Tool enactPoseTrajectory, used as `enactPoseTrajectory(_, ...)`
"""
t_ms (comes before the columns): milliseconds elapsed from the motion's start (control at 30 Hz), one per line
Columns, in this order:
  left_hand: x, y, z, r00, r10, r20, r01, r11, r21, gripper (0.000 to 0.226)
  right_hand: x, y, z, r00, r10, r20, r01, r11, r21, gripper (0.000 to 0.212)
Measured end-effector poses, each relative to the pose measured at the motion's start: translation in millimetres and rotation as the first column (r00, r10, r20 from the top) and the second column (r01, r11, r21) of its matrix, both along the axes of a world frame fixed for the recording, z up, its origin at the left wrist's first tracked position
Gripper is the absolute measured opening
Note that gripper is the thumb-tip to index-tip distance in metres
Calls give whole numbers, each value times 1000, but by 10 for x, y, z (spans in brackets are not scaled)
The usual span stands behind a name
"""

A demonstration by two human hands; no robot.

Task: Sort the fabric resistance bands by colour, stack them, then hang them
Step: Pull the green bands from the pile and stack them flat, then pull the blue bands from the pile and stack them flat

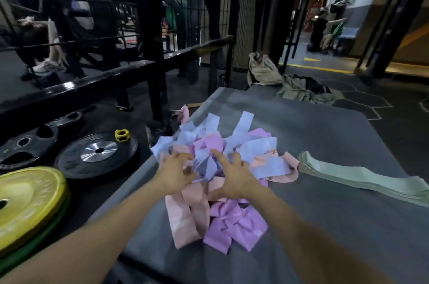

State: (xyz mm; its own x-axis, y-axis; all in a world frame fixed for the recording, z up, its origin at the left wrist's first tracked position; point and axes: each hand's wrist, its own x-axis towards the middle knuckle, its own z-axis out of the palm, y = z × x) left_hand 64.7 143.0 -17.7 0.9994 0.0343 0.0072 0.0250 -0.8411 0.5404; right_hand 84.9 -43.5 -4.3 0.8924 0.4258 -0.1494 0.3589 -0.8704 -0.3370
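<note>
No readable writing anywhere; both the left hand [177, 171] and right hand [234, 179] dig spread-fingered into the mixed bands pile [222, 167], green stack [362, 176] at right.

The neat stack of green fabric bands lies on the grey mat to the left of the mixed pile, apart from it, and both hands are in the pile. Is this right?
One point is wrong: the neat stack of green fabric bands lies to the right of the mixed pile of pink, purple and pale blue bands, not the left. The rest holds: it is on the grey mat, and the left hand and right hand are in the pile. The head view shows it.
</note>
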Motion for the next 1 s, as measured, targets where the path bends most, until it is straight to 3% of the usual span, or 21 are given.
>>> enactPoseTrajectory(67,-50,27,-69,999,19,-44,-20,999,-27,69,8,85,-46,999,-29,34,32,995,-94,100)
enactPoseTrajectory(133,-53,43,-120,998,24,-59,-29,996,-85,67,46,104,-51,994,-40,102,54,988,-142,72)
enactPoseTrajectory(200,-20,62,-108,998,23,-65,-32,989,-145,60,118,63,9,985,-20,174,39,994,-106,41)
enactPoseTrajectory(267,36,88,-27,999,23,-22,-26,986,-164,52,233,-16,154,983,-20,184,22,1000,-9,27)
enactPoseTrajectory(400,154,132,194,996,70,56,-52,958,-281,66,505,-182,609,974,-155,165,119,970,214,24)
enactPoseTrajectory(533,269,113,404,991,96,94,-58,936,-347,47,631,-342,1024,942,-214,258,121,935,332,23)
enactPoseTrajectory(900,324,94,590,992,69,109,-21,918,-396,38,730,-246,1404,900,-334,279,123,810,574,22)
enactPoseTrajectory(1000,252,71,611,988,92,127,-25,893,-450,13,624,-156,1317,930,-316,185,139,773,619,16)
